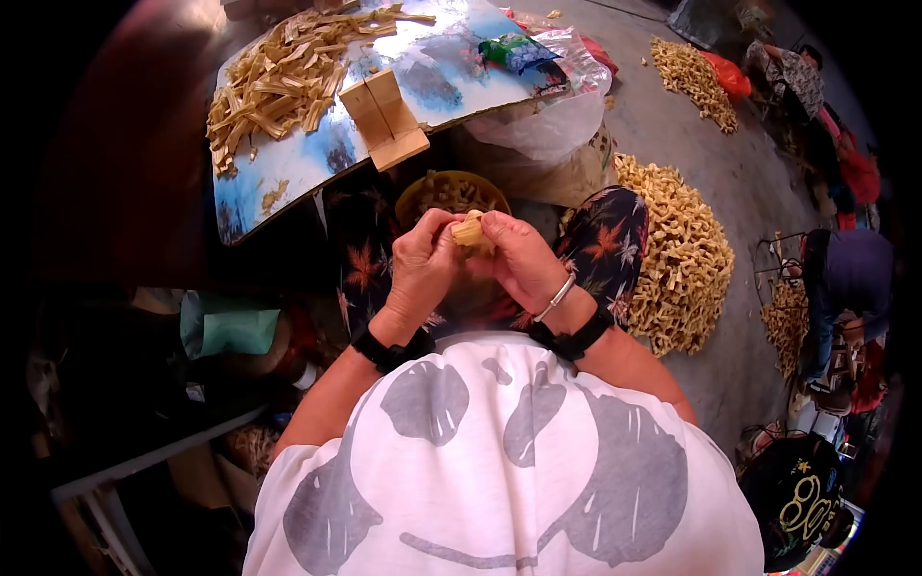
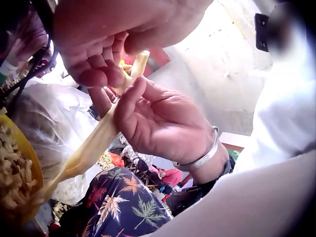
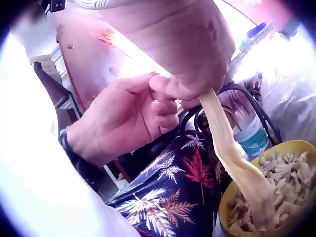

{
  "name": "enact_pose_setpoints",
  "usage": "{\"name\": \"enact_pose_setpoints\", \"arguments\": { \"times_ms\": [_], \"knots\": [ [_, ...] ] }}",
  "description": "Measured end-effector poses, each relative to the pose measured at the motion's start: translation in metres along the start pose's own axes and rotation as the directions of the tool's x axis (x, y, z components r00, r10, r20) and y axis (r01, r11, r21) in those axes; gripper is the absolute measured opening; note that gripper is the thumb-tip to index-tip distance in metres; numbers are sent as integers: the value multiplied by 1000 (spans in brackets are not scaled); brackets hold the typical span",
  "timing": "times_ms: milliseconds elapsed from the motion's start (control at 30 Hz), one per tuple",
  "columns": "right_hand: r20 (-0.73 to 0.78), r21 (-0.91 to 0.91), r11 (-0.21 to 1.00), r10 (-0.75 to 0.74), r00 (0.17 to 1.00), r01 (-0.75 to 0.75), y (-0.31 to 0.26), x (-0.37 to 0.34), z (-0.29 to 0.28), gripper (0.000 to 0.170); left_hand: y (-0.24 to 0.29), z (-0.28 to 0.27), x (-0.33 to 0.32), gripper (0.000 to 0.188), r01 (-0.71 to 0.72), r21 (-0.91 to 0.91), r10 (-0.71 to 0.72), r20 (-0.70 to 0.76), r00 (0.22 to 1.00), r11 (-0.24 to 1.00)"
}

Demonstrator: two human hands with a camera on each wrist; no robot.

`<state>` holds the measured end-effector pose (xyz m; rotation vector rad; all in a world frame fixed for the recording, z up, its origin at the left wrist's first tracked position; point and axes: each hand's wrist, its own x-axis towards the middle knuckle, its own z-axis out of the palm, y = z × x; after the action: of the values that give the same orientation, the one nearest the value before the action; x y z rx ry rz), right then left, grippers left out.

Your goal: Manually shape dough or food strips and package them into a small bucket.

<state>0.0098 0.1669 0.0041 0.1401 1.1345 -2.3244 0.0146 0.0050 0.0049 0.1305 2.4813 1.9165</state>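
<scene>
Both hands meet in front of the lap around a pale yellow flat strip (image 1: 468, 231), which looks looped or folded at the fingers. My left hand (image 1: 419, 267) pinches it with curled fingers, from the left. On the other side, my right hand (image 1: 526, 265), with a silver bracelet at the wrist, holds it between thumb and fingers. In the right wrist view a long tail of the strip (image 3: 220, 131) hangs from under the right hand towards a yellow bowl (image 3: 227, 208) of short pale pieces. The left wrist view shows the right thumb pressed on the strip (image 2: 94, 144).
Ahead, a blue-and-white tabletop (image 1: 423, 82) bears a heap of yellow strips (image 1: 279, 86) and a wooden stand (image 1: 382, 120). Beside the right knee lies a large pile of knotted pieces (image 1: 677, 259). A plastic bag (image 1: 547, 125) stands near the table. Other people sit at the far right.
</scene>
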Motion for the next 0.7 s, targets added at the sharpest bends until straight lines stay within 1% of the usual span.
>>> {"name": "enact_pose_setpoints", "arguments": {
  "times_ms": [33,67,100,133,167,233,267,300,333,367,400,433,467,500,567,600,667,700],
  "knots": [
    [-45,-71,997,-38,998,34,1,2,3,24,0,-4,-1,9,125,-182,-120,37,992,975],
    [-87,-144,987,-78,993,65,1,3,5,24,2,-3,-2,9,90,-212,-87,24,996,973],
    [-77,-287,946,-176,981,147,3,6,6,25,7,-2,-5,8,57,-241,-57,10,998,969],
    [-53,-424,878,-268,962,221,6,9,6,26,9,-2,-6,7,25,-270,-28,-6,1000,963],
    [-13,-549,785,-351,936,287,9,11,6,26,6,-4,-6,7,-8,-184,3,-29,1000,983],
    [5,-716,630,-426,904,300,1,3,17,28,-1,-9,-2,6,-70,-4,69,-69,995,998],
    [19,-787,540,-462,886,299,-4,-3,23,28,0,-13,0,6,-98,17,99,-76,992,995],
    [-35,-791,585,-336,941,180,-10,-9,26,29,1,-17,3,6,-126,38,129,-84,988,991],
    [-90,-789,612,-203,975,54,-16,-15,27,29,1,-20,6,5,-153,58,158,-91,983,986],
    [-148,-780,622,-66,987,-75,-19,-18,26,29,-4,-23,9,6,-182,98,189,-61,980,978],
    [-130,-749,661,-70,989,-51,-17,-18,20,29,-8,-24,8,7,-63,-138,59,-34,998,988],
    [-114,-715,699,-78,990,-27,-11,-16,11,30,-11,-24,9,10,66,-362,-61,24,998,930],
    [-98,-679,734,-87,991,-2,-8,-13,5,30,-14,-23,9,12,194,-557,-162,108,981,807],
    [-132,-655,755,-139,981,18,-5,-12,4,29,-15,-21,10,15,268,-654,-217,161,963,707],
    [-200,-610,789,-236,951,68,1,-8,9,27,-16,-18,7,20,394,-797,-297,281,913,458],
    [-167,-695,708,-325,931,123,3,-7,15,25,-15,-17,2,24,468,-761,-249,397,883,448],
    [-75,-831,514,-481,874,211,7,-6,29,22,-9,-6,-5,24,405,-770,-242,326,914,493],
    [-34,-850,468,-509,860,244,10,-5,30,18,-8,-8,-4,25,353,-745,-234,265,935,566]
  ]
}}
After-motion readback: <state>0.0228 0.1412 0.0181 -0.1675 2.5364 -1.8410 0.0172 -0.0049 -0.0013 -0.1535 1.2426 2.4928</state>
